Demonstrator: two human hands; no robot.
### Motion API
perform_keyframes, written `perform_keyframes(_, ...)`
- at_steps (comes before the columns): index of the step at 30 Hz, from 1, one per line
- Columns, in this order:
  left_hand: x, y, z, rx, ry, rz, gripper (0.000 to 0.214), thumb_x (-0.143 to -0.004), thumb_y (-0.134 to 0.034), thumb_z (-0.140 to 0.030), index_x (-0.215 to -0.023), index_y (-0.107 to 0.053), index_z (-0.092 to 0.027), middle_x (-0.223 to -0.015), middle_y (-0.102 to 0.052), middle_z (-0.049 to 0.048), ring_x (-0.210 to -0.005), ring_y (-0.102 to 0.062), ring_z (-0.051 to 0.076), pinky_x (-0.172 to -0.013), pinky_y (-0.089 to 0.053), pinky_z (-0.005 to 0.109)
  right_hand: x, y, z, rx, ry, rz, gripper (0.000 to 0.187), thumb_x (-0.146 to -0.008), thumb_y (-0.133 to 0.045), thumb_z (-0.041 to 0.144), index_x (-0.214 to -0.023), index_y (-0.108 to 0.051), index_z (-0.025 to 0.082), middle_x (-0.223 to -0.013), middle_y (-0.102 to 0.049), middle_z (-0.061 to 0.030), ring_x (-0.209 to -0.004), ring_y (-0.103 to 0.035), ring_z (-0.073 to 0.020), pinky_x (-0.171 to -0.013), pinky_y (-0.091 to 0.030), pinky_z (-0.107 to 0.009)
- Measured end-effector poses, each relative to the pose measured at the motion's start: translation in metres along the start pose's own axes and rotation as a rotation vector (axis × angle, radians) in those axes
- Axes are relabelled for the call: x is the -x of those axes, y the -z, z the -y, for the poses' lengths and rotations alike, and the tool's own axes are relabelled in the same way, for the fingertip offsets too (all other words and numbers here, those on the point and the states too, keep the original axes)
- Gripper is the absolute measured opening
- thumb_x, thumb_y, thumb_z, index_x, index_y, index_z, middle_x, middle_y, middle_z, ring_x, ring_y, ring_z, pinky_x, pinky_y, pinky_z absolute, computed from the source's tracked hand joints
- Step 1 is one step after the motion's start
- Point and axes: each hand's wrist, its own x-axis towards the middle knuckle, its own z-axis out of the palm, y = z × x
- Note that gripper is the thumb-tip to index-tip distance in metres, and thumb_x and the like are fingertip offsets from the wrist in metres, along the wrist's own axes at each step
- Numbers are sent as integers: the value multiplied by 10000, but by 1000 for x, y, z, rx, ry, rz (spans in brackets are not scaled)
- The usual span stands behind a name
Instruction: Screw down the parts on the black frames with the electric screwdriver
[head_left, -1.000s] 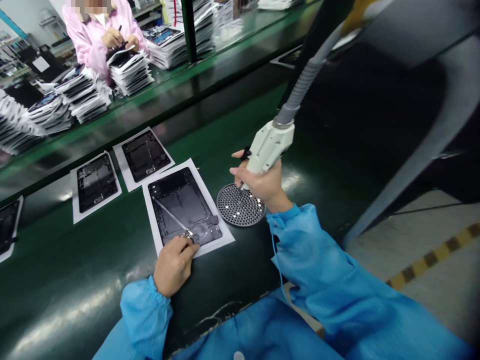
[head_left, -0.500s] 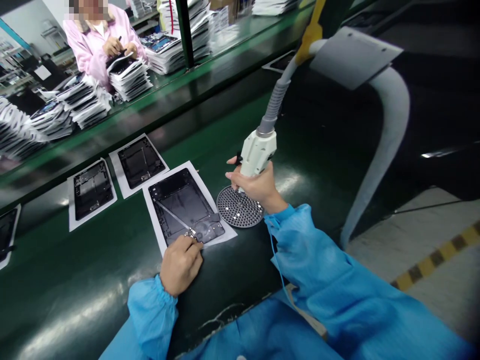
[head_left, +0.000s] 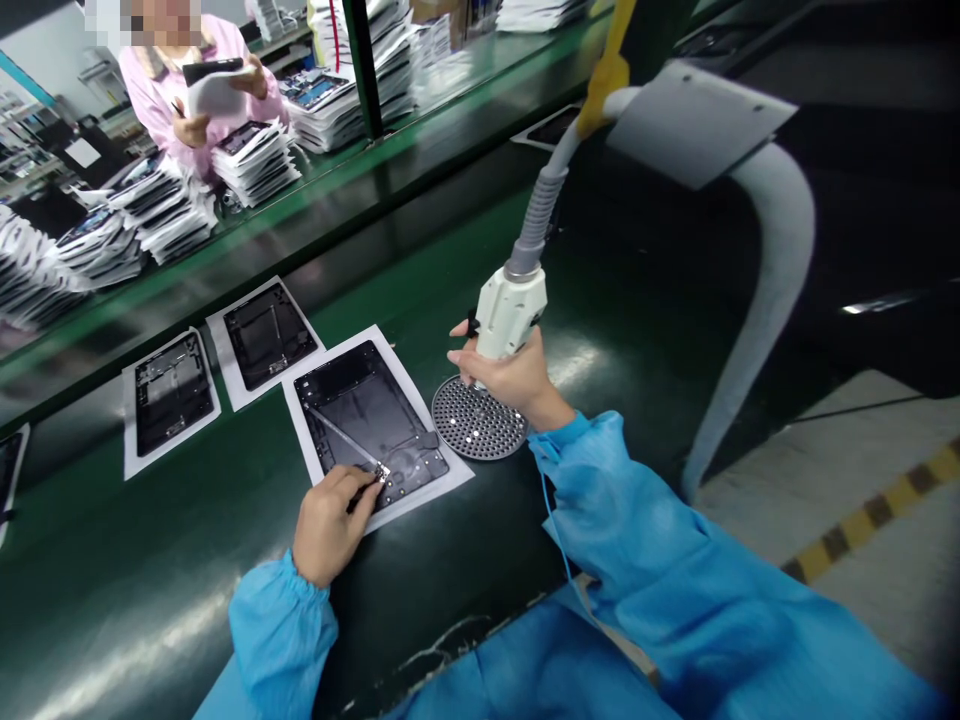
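A black tablet back panel (head_left: 367,420) lies on a white sheet (head_left: 300,440) on the green belt in front of me. My left hand (head_left: 330,525) rests at the panel's near edge, fingers curled, fingertips pressing on a small metal part (head_left: 381,472) there. My right hand (head_left: 510,380) is wrapped round a white powered screwdriver (head_left: 510,310) with a grey hose (head_left: 536,215) rising from it. The tool's tip stands over a round perforated screw tray (head_left: 472,422) just right of the panel.
Two more panels on white sheets (head_left: 266,340) (head_left: 169,395) lie further left on the belt (head_left: 150,560). A person in pink (head_left: 195,80) works across the line among stacks of sheets (head_left: 255,160). A grey bracket (head_left: 690,120) and black machine stand to the right.
The view shifted slightly. My left hand slid a little to the left along the panel's edge. The person in pink lifted a sheet from the stack. My right hand stays over the tray.
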Motion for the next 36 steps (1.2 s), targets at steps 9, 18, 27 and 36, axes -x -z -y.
perform_keyframes(9, -7, -4, -5, -211, 176, -13, 227, -863, -638, -386, -922, -717, -182, -906, -679, 44, -859, -636, 194, -756, -517, 315, 3, 0, 1, 40, 17, 22, 215, -648, -698, 215, -828, -600, 151, -490, -548, 31, -483, -559, -144, -505, -487, -299)
perform_keyframes(18, 0, 14, 2, -164, 310, 210, 279, -807, -704, -408, -988, -703, -196, -954, -674, 47, -932, -610, 213, -822, -497, 333, 22, -29, 7, 78, 58, -86, 193, -604, -723, 143, -777, -638, 154, -495, -574, 26, -438, -542, -122, -515, -496, -296)
perform_keyframes(27, 0, 18, 4, -106, 370, 295, 142, -795, -717, -329, -808, -686, -191, -822, -691, 14, -801, -609, 172, -702, -461, 282, 29, -32, 5, -22, 7, 8, 406, -646, -755, 160, -1026, -622, 220, -749, -712, -12, -646, -695, -193, -596, -605, -338)
perform_keyframes(36, 13, 8, 5, 253, 395, 53, 95, -793, -711, -275, -782, -717, -180, -612, -658, -37, -507, -538, 75, -525, -437, 189, 27, -31, 3, 163, 96, -69, 223, -637, -707, -35, -766, -633, 131, -445, -553, 49, -387, -534, -104, -512, -496, -277)
